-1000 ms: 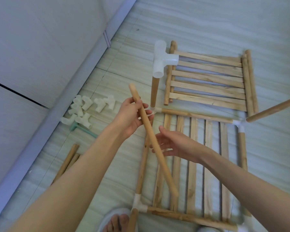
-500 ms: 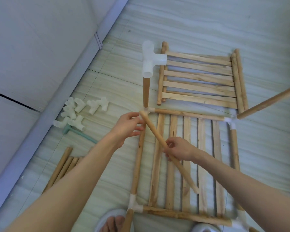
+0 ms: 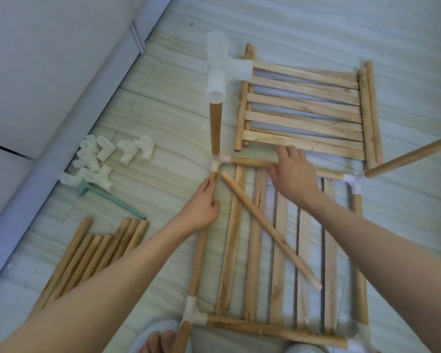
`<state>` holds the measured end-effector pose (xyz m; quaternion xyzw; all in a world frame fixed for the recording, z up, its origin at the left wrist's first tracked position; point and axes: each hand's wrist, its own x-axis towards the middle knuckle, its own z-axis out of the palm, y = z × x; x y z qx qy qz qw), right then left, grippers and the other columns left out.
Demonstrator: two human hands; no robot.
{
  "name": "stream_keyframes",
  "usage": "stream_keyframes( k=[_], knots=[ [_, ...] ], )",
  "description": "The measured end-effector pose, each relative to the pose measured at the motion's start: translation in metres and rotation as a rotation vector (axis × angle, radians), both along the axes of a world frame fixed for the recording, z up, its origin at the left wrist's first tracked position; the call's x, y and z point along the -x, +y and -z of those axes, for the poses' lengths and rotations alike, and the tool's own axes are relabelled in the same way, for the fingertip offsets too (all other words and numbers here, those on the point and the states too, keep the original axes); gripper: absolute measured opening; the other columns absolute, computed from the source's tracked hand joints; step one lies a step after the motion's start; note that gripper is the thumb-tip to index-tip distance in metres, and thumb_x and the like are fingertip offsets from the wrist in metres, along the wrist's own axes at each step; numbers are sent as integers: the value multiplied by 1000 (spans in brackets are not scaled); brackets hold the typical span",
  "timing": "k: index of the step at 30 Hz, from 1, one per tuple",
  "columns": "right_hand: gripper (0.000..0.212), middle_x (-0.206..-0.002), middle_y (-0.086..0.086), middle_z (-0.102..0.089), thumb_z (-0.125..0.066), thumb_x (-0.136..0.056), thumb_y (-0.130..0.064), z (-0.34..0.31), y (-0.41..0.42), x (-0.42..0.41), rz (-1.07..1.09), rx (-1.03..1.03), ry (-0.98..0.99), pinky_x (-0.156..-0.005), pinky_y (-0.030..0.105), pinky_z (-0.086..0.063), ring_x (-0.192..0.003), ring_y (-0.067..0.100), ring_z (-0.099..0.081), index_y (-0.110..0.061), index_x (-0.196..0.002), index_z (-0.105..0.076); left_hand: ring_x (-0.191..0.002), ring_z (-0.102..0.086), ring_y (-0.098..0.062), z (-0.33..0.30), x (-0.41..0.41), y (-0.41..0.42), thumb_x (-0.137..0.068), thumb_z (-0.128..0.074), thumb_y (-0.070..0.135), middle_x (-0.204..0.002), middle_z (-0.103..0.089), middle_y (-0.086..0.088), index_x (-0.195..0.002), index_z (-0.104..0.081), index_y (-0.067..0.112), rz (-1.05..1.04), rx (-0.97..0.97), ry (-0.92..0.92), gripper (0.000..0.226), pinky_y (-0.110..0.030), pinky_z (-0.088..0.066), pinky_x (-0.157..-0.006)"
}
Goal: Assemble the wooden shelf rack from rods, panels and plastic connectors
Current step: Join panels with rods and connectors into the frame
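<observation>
Left hand: we see our left hand (image 3: 201, 202) at the left side rod (image 3: 197, 261) of the frame, just below the far-left corner connector (image 3: 217, 163); fingers and thumb curl round the rod and grip it.
Right hand: our right hand (image 3: 290, 171) reaches over the far rail (image 3: 250, 163) of the frame, fingers spread and fairly straight, tips near the closest slat of the spare panel; we cannot tell whether they press on anything.
Loose rod: a free rod (image 3: 269, 231) lies slantwise across the slats, from near the far-left corner towards the near right, with neither hand on it.
Frame: the slatted shelf panel (image 3: 255, 240) lies flat on the floor inside four rods joined by white corner connectors.
Upright rod: one rod (image 3: 215, 131) stands up from the far-left corner, capped by a translucent three-way connector (image 3: 220, 72).
Right upright: another rod (image 3: 413, 157) rises from the far-right corner connector (image 3: 353, 179), leaning out of view.
Spare panel: a second slatted panel (image 3: 306, 108) lies on the floor just beyond the frame.
Spare connectors: a heap of white plastic connectors (image 3: 102, 161) sits to the left, near the wall base.
Tool: a teal tool (image 3: 110, 198) lies beside that heap.
Spare rods: a bundle of rods (image 3: 92, 253) lies at the left, near our forearm.
</observation>
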<state>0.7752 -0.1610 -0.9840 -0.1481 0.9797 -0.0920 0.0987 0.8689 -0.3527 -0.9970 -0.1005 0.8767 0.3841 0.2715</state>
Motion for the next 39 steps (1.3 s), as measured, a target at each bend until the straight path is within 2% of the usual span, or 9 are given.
stream_keyframes(
  k=[4,10,14,16,20,28,33,36,39],
  knots=[
    [58,-146,14,-33,-42,-97,-34,10,-15,45,-102,-119,-133,-111,47,-23,-136,33,-28,-13,-146,-21,-145,-9,-18,8,-10,-4,-98,-37,10,-159,1,-8,-150,-2,9,29,28,28,63,-8,-5,-102],
    [37,-128,23,-42,-43,-98,-19,9,-10,80,-271,-300,-131,-95,44,-36,-119,38,-41,2,-128,-41,-146,-4,-21,3,-10,-4,-94,-32,-2,-156,16,-12,-148,9,3,120,67,-67,68,-13,-6,-108],
    [38,-127,22,-42,-39,-100,-25,-10,-7,93,-295,-281,-70,-94,47,-36,-119,36,-39,2,-126,-41,-145,9,-23,-1,-1,-2,-98,-30,5,-154,21,-19,-144,14,-4,115,32,-170,64,-11,4,-103],
    [38,-127,22,-45,-37,-100,-28,-28,-13,104,-235,-240,36,-92,48,-35,-119,37,-41,3,-122,-42,-146,4,-21,-5,0,-4,-102,-28,14,-156,13,-17,-147,8,-1,101,13,-150,60,-11,1,-104],
    [33,-123,26,-51,-35,-101,-25,-72,-24,119,-228,-182,153,-89,45,-36,-115,39,-46,3,-115,-45,-134,-37,-23,-22,-2,-20,-101,-33,20,-146,-39,-8,-143,-30,8,-14,-48,-129,44,-17,-30,-94],
    [27,-116,25,-54,-35,-100,-22,-165,-18,87,-231,-91,306,-87,42,-36,-107,37,-49,1,-110,-46,-119,-49,-21,-112,20,-56,-100,-38,20,-131,-53,-6,-132,-47,17,-373,-131,114,33,-34,-41,-101],
    [26,-118,18,-52,-34,-100,-23,-242,-16,51,-255,-154,444,-88,41,-33,-110,33,-47,-3,-112,-45,-91,-57,-13,-202,28,-47,-100,-36,16,-110,-60,-3,-119,-53,14,-555,-362,318,26,-25,-49,-74],
    [22,-117,14,-52,-36,-99,-20,-286,-20,10,-280,-195,489,-85,36,-31,-109,31,-47,-5,-112,-46,-90,-60,-16,-261,25,-41,-102,-35,20,-104,-62,-4,-118,-54,10,-644,-552,344,27,-26,-52,-70],
    [19,-97,14,-60,-64,-80,-10,-320,-22,-47,-362,-186,601,-76,34,-38,-90,30,-56,-4,-96,-56,-85,-65,-16,-316,15,-35,-102,-35,31,-99,-63,-6,-120,-50,9,-645,-813,302,33,-30,-53,-66]
  ],
)
